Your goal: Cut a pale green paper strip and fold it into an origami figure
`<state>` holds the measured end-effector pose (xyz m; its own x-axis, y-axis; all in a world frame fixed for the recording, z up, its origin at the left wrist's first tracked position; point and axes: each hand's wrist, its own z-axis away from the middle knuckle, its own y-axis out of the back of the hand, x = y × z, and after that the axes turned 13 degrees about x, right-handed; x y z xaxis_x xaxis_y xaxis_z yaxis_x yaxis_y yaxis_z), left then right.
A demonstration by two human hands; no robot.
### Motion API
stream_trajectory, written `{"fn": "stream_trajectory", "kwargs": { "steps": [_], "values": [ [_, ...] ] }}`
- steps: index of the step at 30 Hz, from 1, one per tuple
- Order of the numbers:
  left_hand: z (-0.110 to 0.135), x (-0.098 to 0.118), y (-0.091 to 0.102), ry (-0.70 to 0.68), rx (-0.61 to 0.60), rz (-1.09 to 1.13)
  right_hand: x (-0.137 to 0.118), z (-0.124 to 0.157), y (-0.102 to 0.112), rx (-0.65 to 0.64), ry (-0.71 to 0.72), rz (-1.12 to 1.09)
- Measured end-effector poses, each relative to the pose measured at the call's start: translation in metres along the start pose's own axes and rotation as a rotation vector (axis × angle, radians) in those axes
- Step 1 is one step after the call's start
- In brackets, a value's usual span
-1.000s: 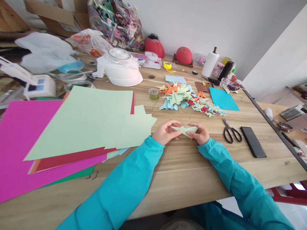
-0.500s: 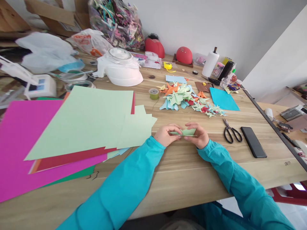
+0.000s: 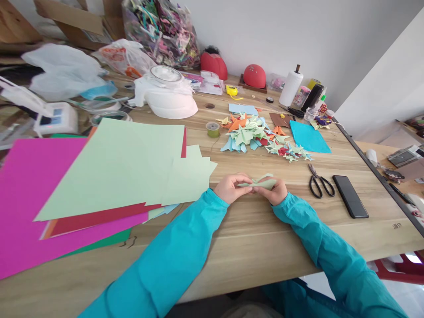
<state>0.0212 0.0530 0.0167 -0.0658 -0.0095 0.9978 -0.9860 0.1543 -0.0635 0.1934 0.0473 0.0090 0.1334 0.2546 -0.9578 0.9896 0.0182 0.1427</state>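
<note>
Between my two hands is a small folded piece of pale green paper (image 3: pixel 265 183), held just above the wooden table. My left hand (image 3: pixel 231 188) pinches its left end between thumb and fingers. At the other end my right hand (image 3: pixel 277 191) grips it, thumb in front and fingers partly hidden behind the paper. A flap of the paper stands up along the top. Beyond my hands lies a heap of folded paper pieces (image 3: pixel 247 132) in green, orange, blue and red. To the left, large pale green sheets (image 3: pixel 126 163) rest on red and magenta sheets (image 3: pixel 23 198).
Black-handled scissors (image 3: pixel 319 181) and a phone (image 3: pixel 350 196) lie right of my hands. A turquoise square (image 3: pixel 310 137) is behind them. A small green spool (image 3: pixel 212 129), a white cap (image 3: pixel 172 99), a yellow tape measure (image 3: pixel 231 90) and a white bottle (image 3: pixel 291 87) stand farther back.
The green paper has turned in my fingers, and a flap now lifts at its top. My right fingers have come down from their raised position and my thumbs are closer together.
</note>
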Motion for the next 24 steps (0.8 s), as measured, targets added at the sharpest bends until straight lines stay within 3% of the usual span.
{"fn": "stream_trajectory", "kwargs": {
  "steps": [3,9,19,24],
  "values": [
    [0.0002,-0.0001,-0.0031,0.101,0.025,0.066,0.0037,-0.0012,0.0011,0.031,-0.096,-0.02],
    [0.001,-0.0016,-0.0059,0.098,0.029,0.054,0.0058,-0.0001,-0.0014,0.051,-0.224,-0.146],
    [0.0046,0.0022,-0.0093,0.122,0.002,0.076,0.0056,0.0002,-0.0028,0.033,-0.293,-0.296],
    [0.0055,0.0034,-0.0105,0.139,0.045,0.106,0.0062,0.001,-0.0038,0.036,-0.306,-0.321]
  ]
}}
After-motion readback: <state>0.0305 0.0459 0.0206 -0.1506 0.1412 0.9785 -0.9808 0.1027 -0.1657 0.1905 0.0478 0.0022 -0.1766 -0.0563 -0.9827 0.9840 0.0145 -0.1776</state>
